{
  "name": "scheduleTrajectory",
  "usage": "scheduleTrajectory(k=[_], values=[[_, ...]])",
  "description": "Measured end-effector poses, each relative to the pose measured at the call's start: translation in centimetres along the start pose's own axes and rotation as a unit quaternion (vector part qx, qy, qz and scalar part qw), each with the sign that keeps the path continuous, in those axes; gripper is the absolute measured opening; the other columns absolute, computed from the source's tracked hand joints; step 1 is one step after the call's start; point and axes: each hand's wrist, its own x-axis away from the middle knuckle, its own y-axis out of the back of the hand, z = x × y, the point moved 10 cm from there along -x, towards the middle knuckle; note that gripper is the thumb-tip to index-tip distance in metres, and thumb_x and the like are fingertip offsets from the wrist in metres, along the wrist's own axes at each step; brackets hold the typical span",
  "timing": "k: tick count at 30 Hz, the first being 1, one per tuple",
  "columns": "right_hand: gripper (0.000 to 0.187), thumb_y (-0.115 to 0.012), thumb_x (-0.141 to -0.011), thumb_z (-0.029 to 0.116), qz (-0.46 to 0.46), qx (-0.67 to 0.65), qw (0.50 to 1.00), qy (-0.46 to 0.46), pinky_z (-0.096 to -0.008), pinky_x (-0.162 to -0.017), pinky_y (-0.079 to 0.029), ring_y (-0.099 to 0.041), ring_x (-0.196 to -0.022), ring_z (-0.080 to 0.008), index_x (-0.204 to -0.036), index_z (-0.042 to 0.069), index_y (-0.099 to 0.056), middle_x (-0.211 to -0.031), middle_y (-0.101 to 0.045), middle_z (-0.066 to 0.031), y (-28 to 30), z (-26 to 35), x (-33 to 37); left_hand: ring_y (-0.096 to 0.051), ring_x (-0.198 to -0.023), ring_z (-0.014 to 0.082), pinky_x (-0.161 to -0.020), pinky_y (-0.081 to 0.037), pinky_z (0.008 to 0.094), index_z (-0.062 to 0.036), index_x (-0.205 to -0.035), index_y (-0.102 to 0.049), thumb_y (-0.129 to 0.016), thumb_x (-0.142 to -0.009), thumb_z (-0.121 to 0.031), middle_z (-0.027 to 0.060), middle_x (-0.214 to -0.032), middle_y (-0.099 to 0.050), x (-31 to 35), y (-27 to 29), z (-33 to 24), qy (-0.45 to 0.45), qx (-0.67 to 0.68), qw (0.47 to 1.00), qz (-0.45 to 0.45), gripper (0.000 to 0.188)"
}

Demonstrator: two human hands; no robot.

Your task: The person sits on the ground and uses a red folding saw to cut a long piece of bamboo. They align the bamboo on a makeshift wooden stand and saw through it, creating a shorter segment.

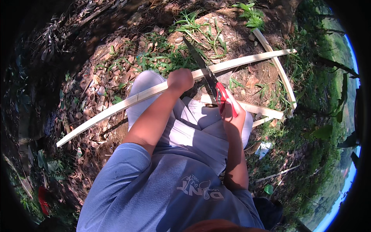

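A long pale wooden strip [131, 99] runs across in front of me, from the lower left to the upper right. My left hand [180, 80] is closed around it near its middle, above my left knee. In my right hand [234, 112] is the red handle of a hand saw [220, 96]. The saw's dark blade [199, 58] points away and to the left, crossing the strip just right of my left hand. Whether its teeth have cut into the wood cannot be made out.
A second strip [266, 46] lies under the long one's right end. Shorter wood pieces [262, 111] rest beyond my right knee. Dry leaves [92, 92] and grass tufts [158, 54] cover the ground. A thin stick [277, 173] lies at the right, and something red [43, 200] at the lower left.
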Motion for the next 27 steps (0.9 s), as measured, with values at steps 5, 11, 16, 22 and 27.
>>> scheduleTrajectory(k=[5, 11, 16, 22, 27], values=[[0.043, -0.055, -0.113, 0.018, -0.011, 0.039, 0.993, -0.106, -0.0223, -0.07, -0.047, -0.059, -0.077, -0.0062, -0.149, -0.003, -0.065, -0.095, -0.07, -0.0006, 6.2, 2.6, 9.8, -0.079, -0.102, 0.038, -0.091, -0.063, 0.0506, -0.0038, -0.107, -0.082, -0.07, -0.09, -0.032, 0.019, -0.109, -0.08, 0.3, 0.5, 0.1, 0.016, -0.007, 1.0, 0.009, 0.035], [0.045, -0.057, -0.112, 0.021, 0.0, 0.119, 0.993, -0.013, -0.0214, -0.065, -0.042, -0.053, -0.071, -0.0038, -0.148, -0.004, -0.065, -0.091, -0.069, -0.0021, 7.7, 5.6, 12.0, -0.079, -0.102, 0.039, -0.092, -0.063, 0.0497, -0.0043, -0.108, -0.082, -0.071, -0.09, -0.032, 0.0187, -0.108, -0.08, 0.5, 0.3, -0.3, 0.015, -0.001, 1.0, 0.019, 0.035], [0.041, -0.06, -0.11, 0.015, 0.011, 0.082, 0.996, -0.017, -0.0232, -0.077, -0.052, -0.065, -0.087, -0.0069, -0.147, -0.001, -0.067, -0.101, -0.077, -0.0061, 4.5, 1.4, 6.1, -0.079, -0.1, 0.0383, -0.092, -0.063, 0.0494, -0.005, -0.107, -0.081, -0.071, -0.09, -0.032, 0.0183, -0.107, -0.081, 1.1, 0.5, -0.1, 0.01, -0.006, 1.0, -0.001, 0.033], [0.04, -0.064, -0.11, 0.015, 0.013, 0.013, 0.994, 0.103, -0.0276, -0.088, -0.055, -0.07, -0.097, -0.0115, -0.146, -0.002, -0.067, -0.111, -0.08, -0.012, -5.2, -0.4, -5.4, -0.079, -0.099, 0.0378, -0.091, -0.064, 0.049, -0.0061, -0.105, -0.082, -0.069, -0.09, -0.032, 0.0183, -0.104, -0.081, 0.7, 0.8, -0.3, 0.015, -0.006, 1.0, 0.008, 0.032], [0.041, -0.065, -0.11, 0.018, 0.004, -0.029, 0.996, 0.086, -0.029, -0.094, -0.055, -0.072, -0.102, -0.0142, -0.145, -0.003, -0.068, -0.118, -0.08, -0.0149, -7.0, -2.3, -9.3, -0.079, -0.1, 0.0378, -0.09, -0.064, 0.0491, -0.0054, -0.106, -0.082, -0.067, -0.091, -0.032, 0.0184, -0.106, -0.081, 0.5, 0.9, -0.5, 0.004, -0.02, 1.0, 0.005, 0.034]])
